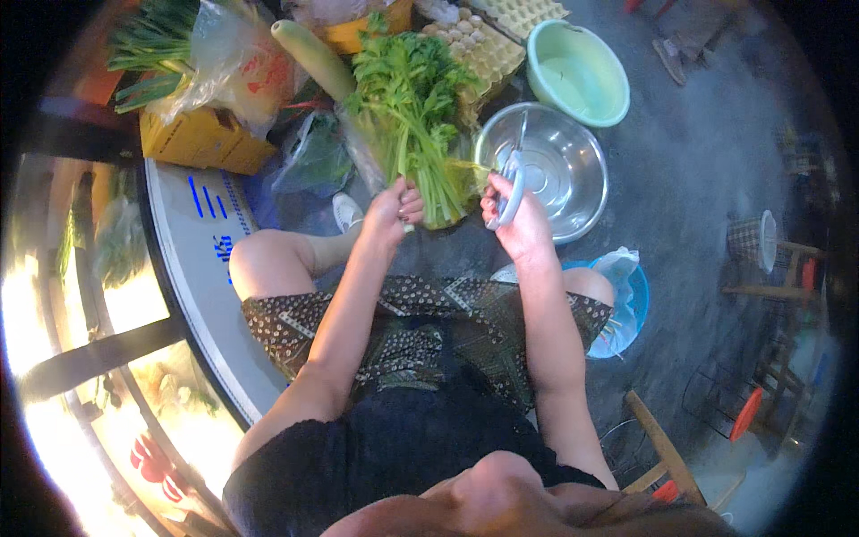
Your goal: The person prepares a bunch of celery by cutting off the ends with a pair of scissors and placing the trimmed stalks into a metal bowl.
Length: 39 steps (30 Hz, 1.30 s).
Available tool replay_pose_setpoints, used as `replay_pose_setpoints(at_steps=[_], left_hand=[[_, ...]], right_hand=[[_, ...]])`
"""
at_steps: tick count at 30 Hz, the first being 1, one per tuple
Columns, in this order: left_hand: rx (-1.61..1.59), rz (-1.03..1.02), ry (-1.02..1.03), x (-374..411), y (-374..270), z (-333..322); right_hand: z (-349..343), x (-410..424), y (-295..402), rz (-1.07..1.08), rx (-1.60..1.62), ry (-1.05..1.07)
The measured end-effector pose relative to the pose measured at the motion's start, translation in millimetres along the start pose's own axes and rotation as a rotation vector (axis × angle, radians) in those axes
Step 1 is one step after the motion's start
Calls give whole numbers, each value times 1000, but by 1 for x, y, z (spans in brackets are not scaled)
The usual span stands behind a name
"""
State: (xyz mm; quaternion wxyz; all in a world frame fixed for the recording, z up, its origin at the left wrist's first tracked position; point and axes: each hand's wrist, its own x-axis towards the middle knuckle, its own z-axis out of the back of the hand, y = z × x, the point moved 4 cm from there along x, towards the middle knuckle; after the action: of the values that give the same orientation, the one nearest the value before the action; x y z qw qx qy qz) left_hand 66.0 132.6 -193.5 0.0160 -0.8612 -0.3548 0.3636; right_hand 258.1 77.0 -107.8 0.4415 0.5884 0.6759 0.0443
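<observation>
My left hand [397, 205] is closed around a stalk of leafy celery, beside the lower stems of a large green bunch [419, 134]. In my right hand [513, 215] is a pair of scissors with pale handles [513, 191], its blades pointing away from me over a shiny metal basin [564, 174]. A thin yellowish stem [470, 164] reaches from the bunch to the fingertips of my right hand. Part of the bunch lies in clear plastic. What my left fingers cover is hidden.
A long pale-green gourd [315, 60] lies left of the bunch. Egg trays [493, 60] and a light-green basin [578, 74] stand beyond. A blue lined bin [621, 309] is by my right knee. A cardboard box [201, 144] and glass-fronted cabinet [161, 295] are left.
</observation>
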Motion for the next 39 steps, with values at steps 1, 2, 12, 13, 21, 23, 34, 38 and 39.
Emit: replay_pose_setpoints(at_steps=[1, 2, 12, 13, 21, 23, 34, 38, 39], left_hand=[[9, -59, 45, -17, -7, -22], [-12, -57, 74, -29, -12, -39], [5, 85, -218, -49, 24, 32], [52, 95, -132, -56, 16, 6], [450, 17, 52, -120, -27, -43], [602, 16, -40, -137, -17, -20], [644, -333, -37, -159, -67, -36], [629, -263, -63, -120, -104, -39], [587, -337, 0, -128, -128, -56]], right_hand=[[0, 3, 4, 24, -16, 29], [2, 3, 1, 20, -28, 49], [-15, -5, -9, 62, -419, 98], [-12, -6, -16, 67, -407, 86], [-32, -3, -13, 52, -674, 199], [-21, -2, -32, 14, -759, 294], [9, -4, -98, -505, -806, 263], [3, 4, -85, -485, -770, 241], [-9, -4, -76, -491, -793, 221]])
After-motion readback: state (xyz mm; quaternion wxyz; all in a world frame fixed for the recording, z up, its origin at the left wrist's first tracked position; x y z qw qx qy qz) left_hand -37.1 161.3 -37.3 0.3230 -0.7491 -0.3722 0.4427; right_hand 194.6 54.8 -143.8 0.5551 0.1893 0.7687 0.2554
